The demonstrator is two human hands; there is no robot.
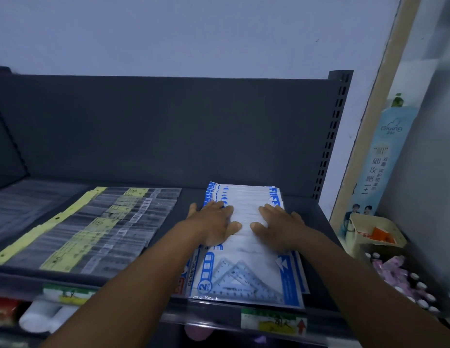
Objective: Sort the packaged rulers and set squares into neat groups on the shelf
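Head view: set-square packs (pixel 246 249) flat beneath both hands' (pixel 214 219) open grip.

The dark grey shelf (pixel 244 151) has a solid back panel and a slotted upright at its far right corner. On its left half lie rows of clear-packed rulers (pixel 98 229) with yellow header cards, overlapping and running from the near edge toward the back. On the right half lies a fanned stack of blue-and-white set square packs (pixel 246 277), its nearest pack reaching the shelf's front edge.
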